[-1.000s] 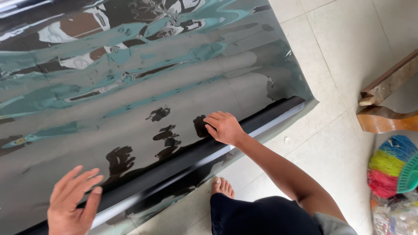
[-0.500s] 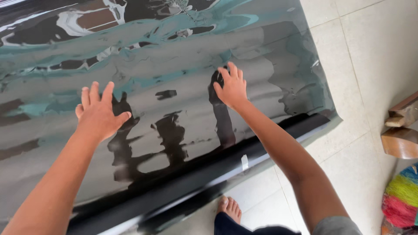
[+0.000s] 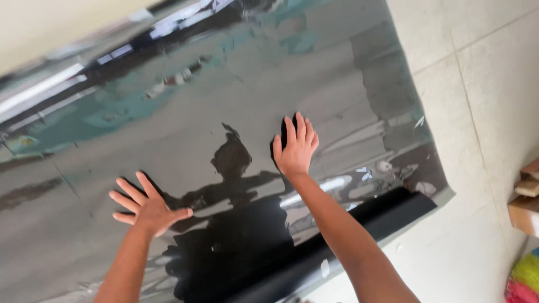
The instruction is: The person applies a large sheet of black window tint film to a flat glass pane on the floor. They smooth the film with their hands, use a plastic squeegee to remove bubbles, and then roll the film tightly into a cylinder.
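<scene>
On the floor, both hands are pressing flat against a big sheet of shiny film. Fingers (image 3: 130, 191) of the left hand (image 3: 147, 209) are spreading wide apart, palm down, gripping nothing. Those of the right hand (image 3: 296, 148) are lying straighter and closer together, also flat on the surface and holding nothing.

Judging by how it lies, the film (image 3: 314, 67) is already mostly unrolled and spread out over the tiled floor (image 3: 483, 73), while a dark rolled portion (image 3: 387, 216) is sitting along the near edge, so some length seems left to lay out. Smoothing looks to be under way, with ripples showing toward the far side.

Mirror-like and grey-green, the sheet is reflecting the person's dark outline and bright streaks of light. At the right edge, a wooden piece (image 3: 528, 202) and something brightly coloured (image 3: 525, 280) are resting well apart from the film.
</scene>
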A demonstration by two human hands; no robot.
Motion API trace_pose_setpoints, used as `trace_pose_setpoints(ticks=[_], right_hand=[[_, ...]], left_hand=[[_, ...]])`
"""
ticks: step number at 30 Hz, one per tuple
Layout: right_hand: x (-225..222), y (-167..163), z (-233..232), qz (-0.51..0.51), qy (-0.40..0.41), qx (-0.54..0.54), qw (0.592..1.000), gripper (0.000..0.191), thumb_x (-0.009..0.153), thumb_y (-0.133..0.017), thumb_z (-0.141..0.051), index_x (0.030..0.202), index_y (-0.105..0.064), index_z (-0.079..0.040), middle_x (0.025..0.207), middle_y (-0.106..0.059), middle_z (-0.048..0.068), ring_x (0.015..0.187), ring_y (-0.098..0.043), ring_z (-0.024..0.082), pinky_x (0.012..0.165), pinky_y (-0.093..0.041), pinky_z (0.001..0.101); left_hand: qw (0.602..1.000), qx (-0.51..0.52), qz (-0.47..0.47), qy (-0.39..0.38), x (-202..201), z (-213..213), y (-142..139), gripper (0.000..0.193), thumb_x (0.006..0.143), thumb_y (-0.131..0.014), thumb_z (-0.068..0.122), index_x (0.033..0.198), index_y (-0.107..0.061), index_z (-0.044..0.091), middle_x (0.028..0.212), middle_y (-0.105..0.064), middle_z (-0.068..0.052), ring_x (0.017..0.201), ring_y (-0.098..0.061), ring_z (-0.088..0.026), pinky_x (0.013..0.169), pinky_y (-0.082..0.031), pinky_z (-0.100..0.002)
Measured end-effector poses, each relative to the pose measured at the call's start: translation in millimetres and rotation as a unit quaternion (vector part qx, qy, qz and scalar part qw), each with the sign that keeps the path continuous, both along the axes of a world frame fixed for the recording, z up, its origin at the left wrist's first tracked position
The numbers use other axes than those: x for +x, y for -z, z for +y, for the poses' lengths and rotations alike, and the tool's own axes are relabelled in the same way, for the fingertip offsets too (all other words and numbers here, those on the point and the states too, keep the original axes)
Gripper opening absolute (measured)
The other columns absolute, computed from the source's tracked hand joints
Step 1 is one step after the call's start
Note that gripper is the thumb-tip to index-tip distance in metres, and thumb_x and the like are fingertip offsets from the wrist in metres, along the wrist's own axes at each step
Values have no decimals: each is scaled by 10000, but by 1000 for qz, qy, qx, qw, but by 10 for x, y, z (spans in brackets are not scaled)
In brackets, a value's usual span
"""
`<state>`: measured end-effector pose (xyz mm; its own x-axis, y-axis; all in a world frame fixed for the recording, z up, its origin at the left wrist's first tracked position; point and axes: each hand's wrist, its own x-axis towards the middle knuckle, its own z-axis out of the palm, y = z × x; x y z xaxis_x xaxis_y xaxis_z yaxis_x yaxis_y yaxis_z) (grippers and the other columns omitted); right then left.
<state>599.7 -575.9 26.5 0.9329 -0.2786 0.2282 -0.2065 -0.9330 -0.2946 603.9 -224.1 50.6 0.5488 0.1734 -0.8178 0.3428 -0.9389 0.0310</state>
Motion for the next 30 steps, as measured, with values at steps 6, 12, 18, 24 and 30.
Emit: trace_pose_setpoints(ticks=[6,12,18,24,30], right_hand=[[153,205,-92,69,14,-21,997,596,943,-562,-395,1471,-517,-123,1595,-386,149,1452,-330,413,1160,-222,613],[179,354,-226,102,27,-2,994,608,895,-590,-394,1440,-526,-130,1595,-382,150,1441,-337,418,1166,-224,609],[427,209,-321,125,48,20,991,604,856,-613,-406,1406,-558,-160,1578,-405,129,1434,-351,404,1173,-219,612],[416,296,-556,136,49,24,989,578,866,-619,-418,1391,-574,-180,1557,-428,118,1406,-373,382,1154,-228,603],[760,113,-716,120,55,76,988,537,899,-627,-405,1380,-561,-178,1549,-430,111,1417,-382,370,1165,-246,567]], left_hand=[[999,6,15,-29,171,-83,-51,1668,551,-963,554,1606,254,122,1612,384,-294,1481,346,-530,1163,24,-753],[999,-9,8,-48,173,-76,150,1656,538,-965,536,1590,230,78,1585,388,-309,1454,380,-531,1152,73,-747],[995,-24,-32,-89,294,-200,330,1361,751,-707,711,1606,132,66,1625,372,-310,1480,405,-527,1114,110,-765],[991,40,-120,-47,1098,-1187,94,1047,779,-669,659,1533,-217,90,1604,-126,-228,1495,-79,-418,1169,-181,-592],[821,-436,-359,87,3327,-3054,-602,160,1009,-688,131,1148,-700,52,1159,-736,-90,1095,-681,-282,960,-527,-386]])
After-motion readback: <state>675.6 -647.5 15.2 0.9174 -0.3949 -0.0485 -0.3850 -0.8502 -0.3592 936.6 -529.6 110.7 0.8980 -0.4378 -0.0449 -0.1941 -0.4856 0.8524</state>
